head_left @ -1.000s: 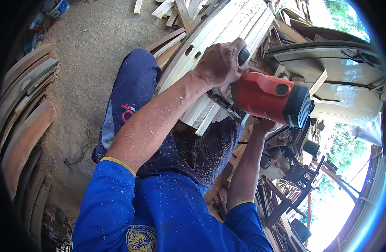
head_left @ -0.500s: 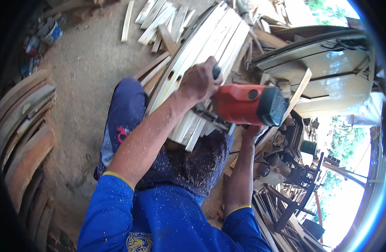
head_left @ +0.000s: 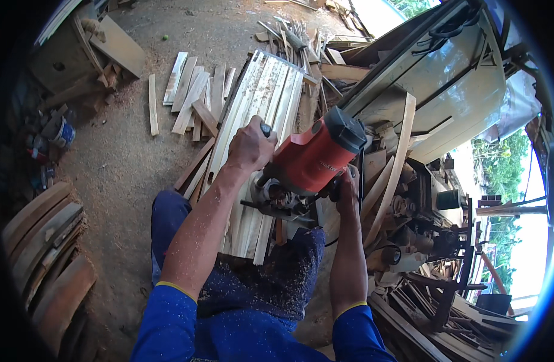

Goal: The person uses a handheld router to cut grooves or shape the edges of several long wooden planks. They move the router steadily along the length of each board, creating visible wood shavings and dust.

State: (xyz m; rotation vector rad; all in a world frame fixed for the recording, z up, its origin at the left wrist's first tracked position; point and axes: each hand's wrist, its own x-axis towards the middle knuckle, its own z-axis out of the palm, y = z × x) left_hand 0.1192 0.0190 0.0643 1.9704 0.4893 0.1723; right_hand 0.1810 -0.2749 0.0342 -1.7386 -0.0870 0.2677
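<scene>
- The left hand (head_left: 250, 146), near the middle of the frame, is clenched around the dark knob (head_left: 265, 129) on the left side of a power tool.
- The right hand (head_left: 348, 187), right of centre, is curled against the other side of the tool, apparently around a second dark handle; its fingers are partly hidden.
- The red power tool (head_left: 313, 160), a router with a dark cap, sits in the centre of the frame between both hands, tilted so that its cap points to the upper right.
- Its metal base (head_left: 277, 205) is at the lower left of the body, over the near end of the boards; whether it touches them cannot be told.
- The pale boards (head_left: 244, 232) lie side by side, running from below centre to the upper middle, with wood chips scattered on their far part.
- The person's dark trousers (head_left: 253, 289) show at lower centre, flecked with chips, as are the forearms.
- Loose wood pieces (head_left: 192, 90) lie on the ground left of the boards' far end.
- A long curved wooden strip (head_left: 394, 163) stands out right of the tool.
- Curved planks (head_left: 45, 223) are stacked at the lower left.
- A large pale panel (head_left: 458, 84) leans at the upper right.
</scene>
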